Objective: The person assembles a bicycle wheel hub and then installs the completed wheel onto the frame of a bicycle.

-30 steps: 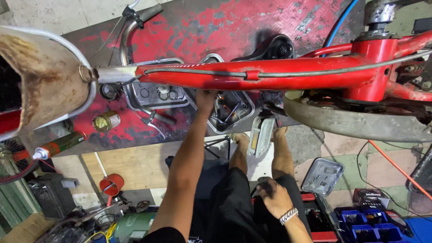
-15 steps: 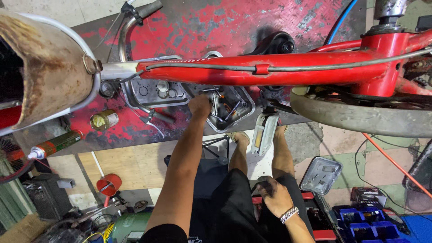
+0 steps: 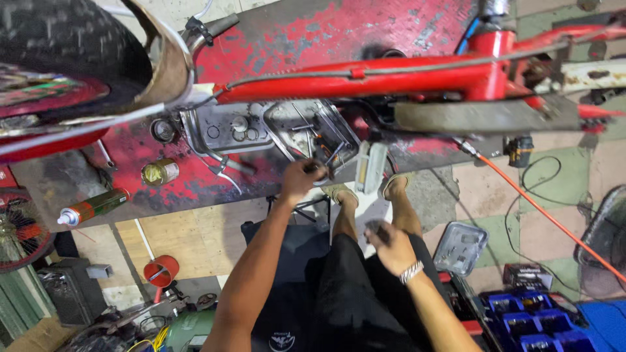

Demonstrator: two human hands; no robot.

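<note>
One red bicycle frame (image 3: 391, 79) spans the top of the view from 10 o'clock to 2 o'clock, its tyre and mudguard (image 3: 78, 58) filling the 10 o'clock corner. Beneath it lies a worn red metal board (image 3: 365, 26) with two grey metal trays resting on it: a left tray (image 3: 218, 127) holding small round parts and a right tray (image 3: 306, 127) holding loose tools and bits. At 4 o'clock sit blue parts bins (image 3: 521, 309) and another grey tray (image 3: 461, 248) on the tiled floor, with an orange cable (image 3: 548, 218) running past them. At 9 o'clock a spray can (image 3: 91, 207) lies on the board, a small brass-coloured tin (image 3: 160, 172) just above it.

The left hand (image 3: 301, 179) reaches to 12 o'clock of the person's lap, fingers curled at the near edge of the right tray, apparently on a small dark part; what exactly it grips I cannot tell. The right hand (image 3: 391, 246), with a bracelet at the wrist, hovers over the knees at 5 o'clock of the left hand, loosely closed and blurred, well apart from it.
</note>
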